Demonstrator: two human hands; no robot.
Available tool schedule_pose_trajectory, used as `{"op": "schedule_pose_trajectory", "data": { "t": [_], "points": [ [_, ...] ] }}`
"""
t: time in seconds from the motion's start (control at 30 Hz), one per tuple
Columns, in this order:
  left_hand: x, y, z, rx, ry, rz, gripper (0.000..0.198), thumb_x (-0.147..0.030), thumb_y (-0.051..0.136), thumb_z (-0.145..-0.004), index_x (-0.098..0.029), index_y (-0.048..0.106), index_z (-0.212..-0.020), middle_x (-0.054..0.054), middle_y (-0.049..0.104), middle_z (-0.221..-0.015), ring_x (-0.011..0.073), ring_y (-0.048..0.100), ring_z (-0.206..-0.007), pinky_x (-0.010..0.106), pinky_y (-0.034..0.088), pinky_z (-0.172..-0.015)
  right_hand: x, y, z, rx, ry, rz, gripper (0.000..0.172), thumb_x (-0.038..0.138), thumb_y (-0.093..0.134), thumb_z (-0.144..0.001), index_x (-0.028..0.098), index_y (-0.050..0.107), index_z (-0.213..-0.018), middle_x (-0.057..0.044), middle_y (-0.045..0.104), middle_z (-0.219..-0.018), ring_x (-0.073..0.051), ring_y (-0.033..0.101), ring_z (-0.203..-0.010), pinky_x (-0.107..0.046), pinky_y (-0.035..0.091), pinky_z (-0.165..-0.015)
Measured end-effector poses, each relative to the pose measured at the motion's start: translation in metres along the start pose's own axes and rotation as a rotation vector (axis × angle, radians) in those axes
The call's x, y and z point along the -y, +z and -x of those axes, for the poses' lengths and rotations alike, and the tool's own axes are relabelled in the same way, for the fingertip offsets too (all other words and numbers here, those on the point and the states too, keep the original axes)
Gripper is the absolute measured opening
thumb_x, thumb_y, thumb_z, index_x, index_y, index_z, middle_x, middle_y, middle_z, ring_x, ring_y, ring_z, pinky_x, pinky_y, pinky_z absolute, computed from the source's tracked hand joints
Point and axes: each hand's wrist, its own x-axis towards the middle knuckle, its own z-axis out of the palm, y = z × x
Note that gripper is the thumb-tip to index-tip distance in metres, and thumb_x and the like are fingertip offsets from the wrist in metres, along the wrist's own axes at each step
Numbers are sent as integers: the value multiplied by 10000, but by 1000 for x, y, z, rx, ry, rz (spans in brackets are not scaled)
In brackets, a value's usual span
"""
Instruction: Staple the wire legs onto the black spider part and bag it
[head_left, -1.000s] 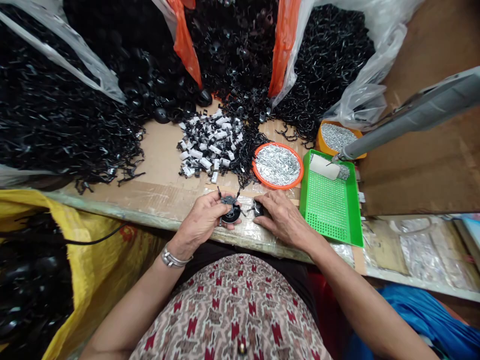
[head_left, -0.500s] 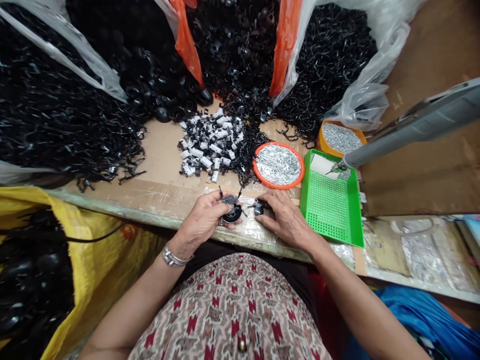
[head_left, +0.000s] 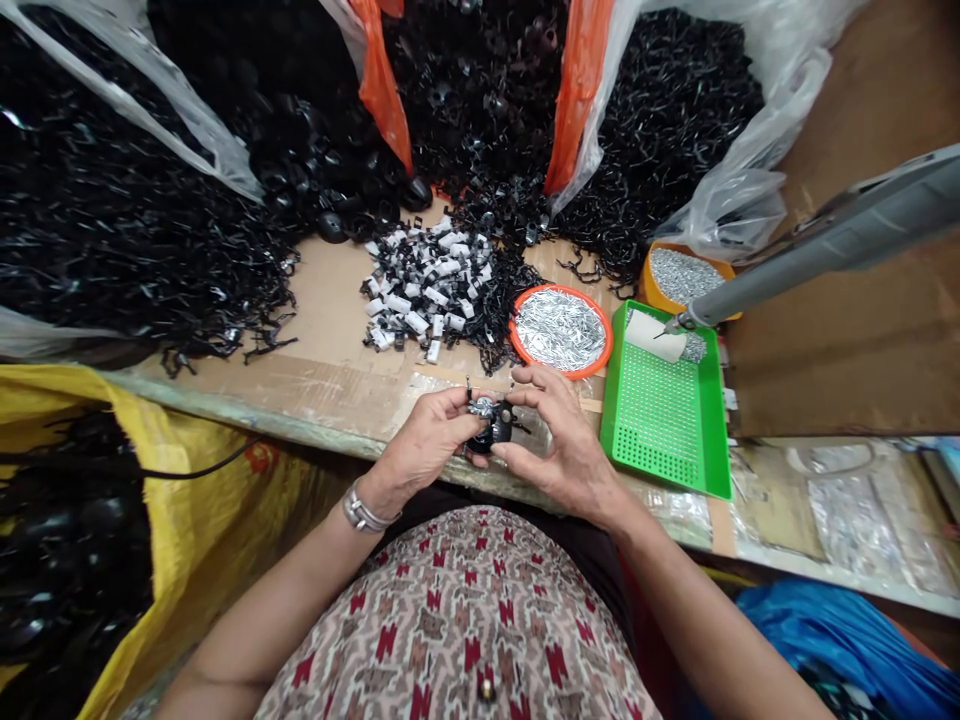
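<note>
My left hand (head_left: 429,445) and my right hand (head_left: 559,440) meet above the near edge of the workbench (head_left: 330,385). Between their fingertips they pinch a small round black part (head_left: 491,425) with thin wire legs sticking up. Both hands are closed on it, thumbs underneath. A metal bracelet circles my left wrist. Just beyond the hands lies a heap of small black-and-white clips (head_left: 427,285).
An orange dish of silver pins (head_left: 561,330) and a green perforated tray (head_left: 664,400) sit to the right, with a second orange tub (head_left: 679,272) behind. A grey tool arm (head_left: 825,245) reaches in from the right. Bags of black parts (head_left: 135,220) fill the back; a yellow sack (head_left: 187,520) hangs at left.
My right hand left the bench and came across to the left hand. Both now hold the black part together, lifted slightly off the surface.
</note>
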Motion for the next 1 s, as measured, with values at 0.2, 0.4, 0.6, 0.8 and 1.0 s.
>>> {"op": "schedule_pose_trajectory", "data": {
  "t": [0.2,0.4,0.6,0.8,1.0],
  "points": [
    [1,7,0,40,24,-48,317,-168,700,-734,-153,786,-1038,34,716,-867,115,614,-624,205,535,-535,-8,9,-2,5,-30,29,421,313,761,-817,284,580,-1195,-128,535,-1426,-339,455,-1420,-630,386,-1176],
    [-3,0,-2,167,59,-165,302,-185,648,-819,-188,793,-1084,33,709,-891,158,636,-770,228,521,-653,-10,11,1,15,-8,17,462,276,763,-816,292,574,-1237,-126,528,-1449,-333,450,-1432,-616,388,-1189],
    [-11,-10,0,281,50,-246,376,-153,607,-833,-183,774,-1168,54,719,-968,153,616,-775,246,516,-695,-10,8,2,39,-41,67,453,289,728,-846,300,550,-1262,-126,531,-1442,-343,447,-1438,-625,397,-1183],
    [-7,-4,2,231,56,-192,324,-221,712,-820,-153,755,-1133,61,724,-987,148,636,-753,245,544,-671,-11,13,5,8,-74,117,415,302,686,-883,255,551,-1273,-148,552,-1398,-333,442,-1439,-601,415,-1178],
    [-3,8,-2,54,-65,29,284,-205,782,-738,-117,705,-997,13,674,-767,96,610,-527,202,523,-477,-1,18,7,-36,-24,91,515,348,684,-903,281,522,-1387,-150,504,-1500,-347,442,-1457,-644,396,-1191]
  ]
}}
